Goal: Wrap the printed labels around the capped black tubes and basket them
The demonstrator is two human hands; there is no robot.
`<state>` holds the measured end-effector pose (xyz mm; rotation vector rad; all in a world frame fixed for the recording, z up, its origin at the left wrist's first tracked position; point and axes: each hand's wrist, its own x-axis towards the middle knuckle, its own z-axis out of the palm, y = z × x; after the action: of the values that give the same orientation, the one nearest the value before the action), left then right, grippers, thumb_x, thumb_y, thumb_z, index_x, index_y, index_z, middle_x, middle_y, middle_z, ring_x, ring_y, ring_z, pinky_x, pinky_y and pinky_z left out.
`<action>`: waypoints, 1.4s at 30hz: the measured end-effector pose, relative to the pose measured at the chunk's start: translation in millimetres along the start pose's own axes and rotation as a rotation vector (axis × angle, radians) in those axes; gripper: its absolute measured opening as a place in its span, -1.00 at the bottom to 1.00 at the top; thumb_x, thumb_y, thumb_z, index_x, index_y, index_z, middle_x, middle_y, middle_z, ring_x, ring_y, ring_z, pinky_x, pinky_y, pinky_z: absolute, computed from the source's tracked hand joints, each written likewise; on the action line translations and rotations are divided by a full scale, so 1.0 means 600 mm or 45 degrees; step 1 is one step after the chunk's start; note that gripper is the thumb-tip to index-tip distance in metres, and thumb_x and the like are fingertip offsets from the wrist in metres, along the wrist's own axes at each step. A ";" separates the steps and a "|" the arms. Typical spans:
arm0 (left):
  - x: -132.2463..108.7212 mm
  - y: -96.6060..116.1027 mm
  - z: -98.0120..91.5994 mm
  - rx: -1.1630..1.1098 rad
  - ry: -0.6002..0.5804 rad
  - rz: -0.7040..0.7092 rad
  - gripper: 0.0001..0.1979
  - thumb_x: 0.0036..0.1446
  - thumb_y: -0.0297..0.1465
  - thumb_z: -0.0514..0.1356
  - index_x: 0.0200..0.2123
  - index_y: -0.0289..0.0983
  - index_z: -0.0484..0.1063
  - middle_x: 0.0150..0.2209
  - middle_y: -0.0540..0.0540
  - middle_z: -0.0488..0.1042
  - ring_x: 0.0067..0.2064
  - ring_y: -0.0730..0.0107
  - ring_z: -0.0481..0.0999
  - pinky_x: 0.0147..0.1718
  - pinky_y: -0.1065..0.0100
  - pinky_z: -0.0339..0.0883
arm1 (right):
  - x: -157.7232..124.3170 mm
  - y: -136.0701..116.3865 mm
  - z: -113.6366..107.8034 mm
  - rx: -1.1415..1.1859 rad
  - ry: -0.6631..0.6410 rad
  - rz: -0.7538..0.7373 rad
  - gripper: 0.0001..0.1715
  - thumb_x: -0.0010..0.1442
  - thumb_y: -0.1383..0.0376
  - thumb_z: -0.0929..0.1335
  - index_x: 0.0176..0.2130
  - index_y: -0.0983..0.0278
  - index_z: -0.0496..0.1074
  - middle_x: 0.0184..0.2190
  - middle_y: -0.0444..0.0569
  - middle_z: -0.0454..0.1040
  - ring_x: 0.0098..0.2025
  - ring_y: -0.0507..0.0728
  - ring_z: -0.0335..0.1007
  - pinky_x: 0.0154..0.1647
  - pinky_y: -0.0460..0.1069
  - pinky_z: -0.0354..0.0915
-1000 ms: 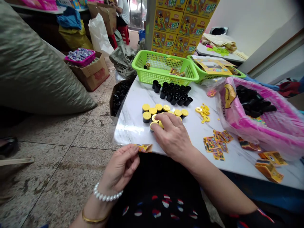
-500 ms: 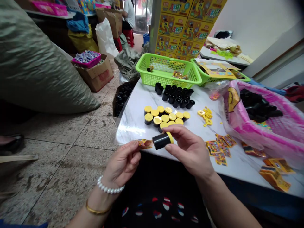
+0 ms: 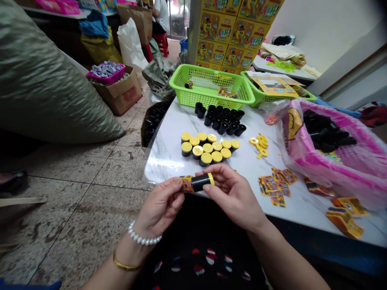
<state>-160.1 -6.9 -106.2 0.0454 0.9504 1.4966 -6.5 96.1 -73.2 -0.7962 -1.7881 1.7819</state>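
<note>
Between thumb and fingers, my right hand (image 3: 232, 193) grips a small black canister (image 3: 201, 183) with a yellow lid, lying sideways in the air at the table's front edge. My left hand (image 3: 165, 205) pinches a printed orange label sleeve (image 3: 186, 183), which meets the canister's lidless end; whether the end is inside the sleeve I cannot tell. Just beyond stand several yellow-lidded canisters (image 3: 207, 148). Behind them are rows of black cups (image 3: 223, 121). Loose yellow ring-shaped pieces (image 3: 260, 144) and flat orange labels (image 3: 274, 186) lie to the right.
A green basket (image 3: 208, 100) stands at the table's back, beside another with a printed card on it. At right is a pink plastic-lined basket (image 3: 329, 177) of black parts. Folded label stacks (image 3: 346, 219) lie near the front edge. A large sack (image 3: 54, 88) fills the left.
The label sleeve and the canister have come together end to end. My left hand has moved slightly right, my right hand slightly left. The view has shifted a little.
</note>
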 end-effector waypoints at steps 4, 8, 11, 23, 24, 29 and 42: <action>0.001 0.000 0.002 0.015 -0.024 -0.027 -0.71 -0.05 -0.30 0.45 -0.41 -0.37 0.48 -0.69 0.14 0.27 -0.72 0.77 0.00 -0.81 0.69 -0.17 | -0.011 -0.002 0.007 -0.134 0.046 -0.066 -0.76 0.14 0.36 0.40 -0.14 0.24 0.39 -0.27 -0.06 0.55 -0.26 0.08 0.54 -0.16 -0.02 0.46; 0.002 -0.005 0.001 0.095 -0.055 -0.075 -0.70 0.01 -0.21 0.40 -0.40 -0.34 0.50 -0.77 0.13 0.24 -0.77 0.74 -0.03 -0.82 0.65 -0.22 | -0.009 0.006 0.007 -0.213 0.142 -0.136 -0.75 0.12 0.39 0.40 -0.16 0.22 0.36 -0.27 -0.08 0.54 -0.29 0.07 0.51 -0.23 -0.05 0.44; -0.003 -0.012 0.000 0.207 -0.030 -0.007 -0.71 0.08 -0.21 0.36 -0.33 -0.36 0.54 -0.73 0.09 0.30 -0.76 0.75 0.00 -0.81 0.66 -0.20 | -0.012 0.021 0.003 -0.287 0.254 -0.250 -0.71 0.13 0.39 0.42 -0.13 0.19 0.39 -0.23 -0.09 0.52 -0.22 0.08 0.50 -0.14 -0.02 0.43; -0.022 -0.013 0.006 0.549 -0.247 0.260 -0.68 0.04 -0.42 0.42 -0.10 -0.23 0.56 -0.27 -0.07 0.60 -0.32 0.48 0.53 -0.32 0.51 0.44 | -0.045 0.036 -0.021 -0.332 0.017 -0.409 -0.48 0.10 0.34 0.51 0.06 0.12 0.46 -0.02 0.00 0.40 -0.10 0.12 0.44 -0.11 0.00 0.44; -0.019 -0.015 0.005 0.537 -0.245 0.242 -0.69 0.04 -0.41 0.41 -0.10 -0.24 0.56 -0.31 -0.06 0.59 -0.35 0.49 0.52 -0.38 0.52 0.42 | -0.046 0.036 -0.023 -0.361 0.023 -0.418 -0.49 0.12 0.36 0.50 0.07 0.14 0.46 -0.02 0.01 0.41 -0.13 0.10 0.44 -0.11 0.00 0.45; -0.013 -0.022 0.005 0.599 -0.286 0.175 -0.68 0.07 -0.37 0.39 -0.08 -0.27 0.56 -0.35 -0.08 0.59 -0.40 0.48 0.50 -0.46 0.52 0.37 | -0.054 0.039 -0.034 -0.560 0.085 -0.618 -0.58 0.12 0.47 0.46 -0.02 0.21 0.50 -0.11 0.00 0.52 -0.08 0.11 0.48 0.01 0.02 0.41; -0.017 -0.025 0.028 0.794 -0.217 0.363 -0.79 0.08 -0.43 0.38 -0.17 -0.23 0.55 -0.30 -0.04 0.59 -0.29 0.48 0.56 -0.28 0.52 0.44 | -0.064 0.058 -0.042 -0.521 0.222 -0.697 -0.64 0.08 0.48 0.49 -0.09 0.25 0.55 -0.17 0.05 0.58 -0.14 0.12 0.55 -0.07 0.02 0.48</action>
<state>-136.6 -8.8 -98.4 0.7740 1.2749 1.3687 40.7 86.0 -105.0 -0.5126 -2.0285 0.9874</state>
